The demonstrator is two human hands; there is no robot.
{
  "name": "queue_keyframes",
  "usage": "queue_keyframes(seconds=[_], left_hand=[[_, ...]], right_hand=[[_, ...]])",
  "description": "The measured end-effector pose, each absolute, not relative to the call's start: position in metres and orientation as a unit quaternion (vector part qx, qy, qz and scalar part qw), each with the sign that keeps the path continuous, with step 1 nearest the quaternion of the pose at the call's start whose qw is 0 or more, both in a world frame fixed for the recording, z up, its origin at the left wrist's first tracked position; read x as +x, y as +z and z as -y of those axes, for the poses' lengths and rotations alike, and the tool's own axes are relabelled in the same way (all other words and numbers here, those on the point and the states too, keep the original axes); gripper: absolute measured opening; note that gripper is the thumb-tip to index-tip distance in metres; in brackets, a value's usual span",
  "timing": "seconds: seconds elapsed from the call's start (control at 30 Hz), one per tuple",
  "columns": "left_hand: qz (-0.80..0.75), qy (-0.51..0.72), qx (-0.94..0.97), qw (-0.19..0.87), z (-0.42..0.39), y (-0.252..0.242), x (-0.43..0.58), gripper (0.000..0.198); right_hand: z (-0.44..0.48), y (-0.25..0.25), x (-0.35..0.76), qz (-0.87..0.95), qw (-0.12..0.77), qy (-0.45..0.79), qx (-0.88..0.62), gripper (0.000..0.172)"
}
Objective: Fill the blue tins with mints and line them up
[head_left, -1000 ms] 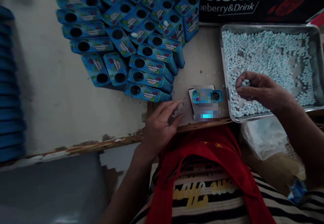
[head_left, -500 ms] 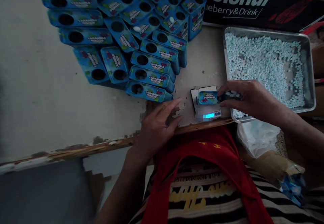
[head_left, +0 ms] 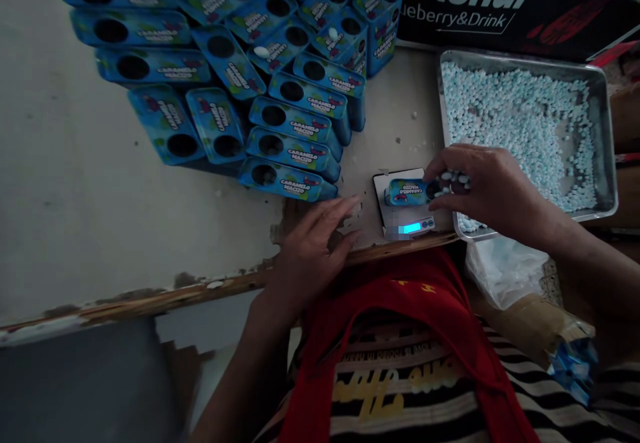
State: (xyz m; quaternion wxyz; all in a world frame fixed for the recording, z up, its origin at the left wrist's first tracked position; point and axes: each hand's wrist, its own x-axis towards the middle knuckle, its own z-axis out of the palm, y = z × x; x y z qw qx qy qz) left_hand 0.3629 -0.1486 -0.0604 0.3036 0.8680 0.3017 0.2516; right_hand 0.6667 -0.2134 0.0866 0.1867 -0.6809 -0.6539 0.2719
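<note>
Scale: the scale [head_left: 420, 221] rests on the tabletop [head_left: 100, 183], near the front edge; screen lit blue, partly blurred, reading illegible.
Tin under check: one blue tin [head_left: 406, 191] sits on the scale, holed face up, hole toward the right.
Right hand: the right hand [head_left: 487, 179] is at the right side of the scale, by the tin's hole; fingers grasping several small pale candies [head_left: 453, 177]; whether they touch the tin, cannot tell.
Left hand: the left hand [head_left: 320, 233] is just left of the scale, at the tabletop edge; fingers released, loosely curved, thumb apart.
Tray: the metal tray [head_left: 611, 149] stands right of the scale, spread with loose candies [head_left: 500, 109].
Grouped tins: many blue tins [head_left: 285, 146] stand close together, left of and beyond the scale; two single candies lie on top.
Carton: a black carton [head_left: 475, 26] stands beyond the scale, to the right.
</note>
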Motion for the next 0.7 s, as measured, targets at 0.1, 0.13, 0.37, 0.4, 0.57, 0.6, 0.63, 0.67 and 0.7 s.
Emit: queue_keyframes(seconds=[0.1, 0.13, 0.37, 0.4, 0.57, 0.6, 0.63, 0.67, 0.7], left_hand=[[-0.304, 0.246, 0.870, 0.300, 0.150, -0.062, 0.365, 0.043], [-0.304, 0.243, 0.871, 0.300, 0.151, -0.062, 0.365, 0.041], [-0.297, 0.221, 0.878, 0.305, 0.152, -0.058, 0.366, 0.038], [-0.296, 0.228, 0.876, 0.304, 0.153, -0.057, 0.365, 0.039], [-0.302, 0.238, 0.867, 0.317, 0.159, -0.057, 0.369, 0.037], [-0.304, 0.236, 0.865, 0.323, 0.160, -0.057, 0.370, 0.037], [-0.306, 0.238, 0.862, 0.327, 0.161, -0.057, 0.371, 0.037], [-0.309, 0.243, 0.858, 0.330, 0.162, -0.056, 0.372, 0.038], [-0.313, 0.250, 0.854, 0.332, 0.163, -0.055, 0.373, 0.040]], right_hand=[[0.211, 0.082, 0.664, 0.635, 0.217, 0.298, -0.679, 0.019], [0.211, 0.080, 0.663, 0.625, 0.233, 0.308, -0.679, 0.016], [0.224, 0.077, 0.691, 0.351, 0.436, 0.481, -0.675, 0.020], [0.229, 0.074, 0.704, 0.285, 0.470, 0.503, -0.667, 0.022], [0.268, 0.044, 0.774, 0.091, 0.575, 0.429, -0.691, 0.024], [0.275, 0.037, 0.782, 0.065, 0.571, 0.423, -0.700, 0.024], [0.281, 0.032, 0.786, 0.044, 0.559, 0.430, -0.707, 0.023], [0.285, 0.028, 0.787, 0.034, 0.542, 0.447, -0.711, 0.021], [0.288, 0.026, 0.784, 0.037, 0.525, 0.467, -0.711, 0.018]])
